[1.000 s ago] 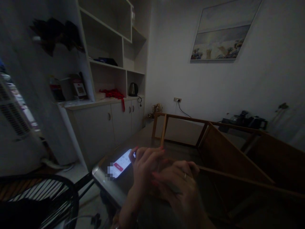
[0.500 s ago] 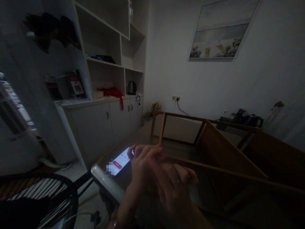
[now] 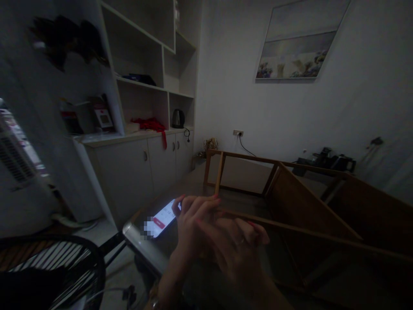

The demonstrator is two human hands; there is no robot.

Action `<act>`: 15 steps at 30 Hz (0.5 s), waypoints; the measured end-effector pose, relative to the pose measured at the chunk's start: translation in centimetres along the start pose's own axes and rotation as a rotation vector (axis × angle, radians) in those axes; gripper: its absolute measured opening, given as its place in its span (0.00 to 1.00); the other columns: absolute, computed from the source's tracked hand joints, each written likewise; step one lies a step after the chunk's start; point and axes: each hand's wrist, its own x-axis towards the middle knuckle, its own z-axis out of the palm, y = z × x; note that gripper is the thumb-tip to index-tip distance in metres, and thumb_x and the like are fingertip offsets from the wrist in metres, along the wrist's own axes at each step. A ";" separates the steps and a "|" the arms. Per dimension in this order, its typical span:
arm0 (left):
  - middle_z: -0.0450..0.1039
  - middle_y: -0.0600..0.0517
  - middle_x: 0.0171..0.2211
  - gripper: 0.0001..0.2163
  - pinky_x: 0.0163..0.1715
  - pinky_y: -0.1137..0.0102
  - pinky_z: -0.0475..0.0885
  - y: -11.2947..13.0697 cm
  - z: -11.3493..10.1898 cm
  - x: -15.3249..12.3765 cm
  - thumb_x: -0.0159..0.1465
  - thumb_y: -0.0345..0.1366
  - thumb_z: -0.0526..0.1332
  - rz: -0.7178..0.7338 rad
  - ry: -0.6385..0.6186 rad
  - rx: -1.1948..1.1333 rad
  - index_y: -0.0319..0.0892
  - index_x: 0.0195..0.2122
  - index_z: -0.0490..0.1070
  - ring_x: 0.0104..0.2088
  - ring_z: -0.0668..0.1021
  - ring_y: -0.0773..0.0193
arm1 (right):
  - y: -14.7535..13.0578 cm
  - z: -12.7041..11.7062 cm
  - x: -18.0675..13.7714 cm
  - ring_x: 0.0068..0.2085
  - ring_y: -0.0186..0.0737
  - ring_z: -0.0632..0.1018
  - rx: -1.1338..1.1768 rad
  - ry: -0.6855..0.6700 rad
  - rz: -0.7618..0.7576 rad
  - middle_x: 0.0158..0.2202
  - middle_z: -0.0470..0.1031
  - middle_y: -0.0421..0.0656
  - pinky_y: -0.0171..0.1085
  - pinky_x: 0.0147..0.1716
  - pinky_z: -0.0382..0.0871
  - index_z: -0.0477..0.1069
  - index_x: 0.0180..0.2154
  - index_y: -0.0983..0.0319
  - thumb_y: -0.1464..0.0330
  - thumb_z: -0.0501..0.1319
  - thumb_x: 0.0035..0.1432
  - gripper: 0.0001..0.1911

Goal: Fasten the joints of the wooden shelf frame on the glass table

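My left hand (image 3: 192, 217) is raised over the near part of the table, its fingers bent and apart, holding nothing I can see. Close beside it and partly overlapping it from this viewpoint is my right hand (image 3: 234, 245), wearing a ring, its fingers also spread. Whether the two hands touch I cannot tell. A phone (image 3: 164, 218) with a lit screen and a red button lies on the table just left of my left hand, whose fingertips hide its far corner. Beyond both hands a brown wooden frame (image 3: 247, 156) with shelf-like panels lies along the table.
At the lower left stands a black slatted chair (image 3: 97, 258) near the table's silvery rounded edge (image 3: 142, 247). A white cabinet (image 3: 125, 172) holds a kettle (image 3: 178, 119) and red cloth (image 3: 150, 125). On the wall a cord (image 3: 247, 148) runs from a socket.
The fingers of my right hand have shifted very slightly. My left hand, the phone and the wooden frame stay where they were.
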 end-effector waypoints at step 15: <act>0.80 0.53 0.43 0.09 0.49 0.58 0.57 0.1 -0.5 -0.1 0.68 0.38 0.56 0.034 -0.039 -0.026 0.48 0.46 0.73 0.43 0.74 0.57 | -0.1 -1.0 0.4 0.44 0.40 0.70 -0.150 0.061 0.040 0.44 0.80 0.35 0.44 0.47 0.53 0.78 0.42 0.44 0.58 0.55 0.68 0.12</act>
